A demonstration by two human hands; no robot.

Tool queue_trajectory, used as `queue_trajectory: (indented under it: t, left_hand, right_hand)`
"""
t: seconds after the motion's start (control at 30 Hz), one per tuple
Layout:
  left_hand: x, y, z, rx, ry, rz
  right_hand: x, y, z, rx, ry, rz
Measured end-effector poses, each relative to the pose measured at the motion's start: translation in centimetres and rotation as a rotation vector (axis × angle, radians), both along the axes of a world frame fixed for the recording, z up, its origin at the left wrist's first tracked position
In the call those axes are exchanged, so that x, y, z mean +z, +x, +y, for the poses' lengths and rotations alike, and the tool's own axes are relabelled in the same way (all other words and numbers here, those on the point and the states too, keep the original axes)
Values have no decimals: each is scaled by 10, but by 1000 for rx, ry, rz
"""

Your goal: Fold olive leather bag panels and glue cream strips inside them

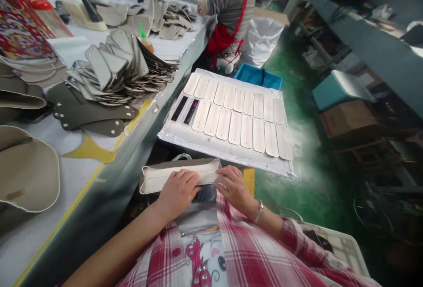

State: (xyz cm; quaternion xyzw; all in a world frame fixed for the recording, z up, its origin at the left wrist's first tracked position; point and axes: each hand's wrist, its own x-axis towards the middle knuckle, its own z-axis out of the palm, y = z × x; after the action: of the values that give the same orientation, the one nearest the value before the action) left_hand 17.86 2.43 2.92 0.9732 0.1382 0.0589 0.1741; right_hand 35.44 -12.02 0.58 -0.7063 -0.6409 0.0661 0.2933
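A long off-white leather bag piece [155,179], box-like with raised corners and a line down its middle, lies across in front of my body. Over its near edge bends my left hand [180,186], fingers closed on the piece. My right hand [233,185] grips the right end, thumb below and fingers curled at the corner. The undersides of both hands are hidden. Beyond the piece, a white-covered board [211,139] carries two rows of pale rounded strips [224,122] and, at the left, two dark strips.
The workbench [74,150] on my left holds stacked grey leather pieces [112,67], a curved bag panel [28,168] and a green-tipped bottle [145,38]. A co-worker in a red apron [224,38] is ahead. Behind the board stands a blue crate [257,75]; boxes [346,117] are at right.
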Motion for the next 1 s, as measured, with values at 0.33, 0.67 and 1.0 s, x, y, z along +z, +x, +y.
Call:
queue_trajectory:
  t: [0.33, 0.67, 1.0]
  left_hand:
    - [5, 8, -11, 65, 68, 42]
    - [13, 26, -25, 269, 140, 157]
    - [13, 30, -13, 230, 55, 252]
  right_hand:
    - [-1, -12, 8, -67, 47, -27]
    - [-1, -15, 9, -497, -154, 33]
    - [-1, -32, 27, -429, -712, 1324]
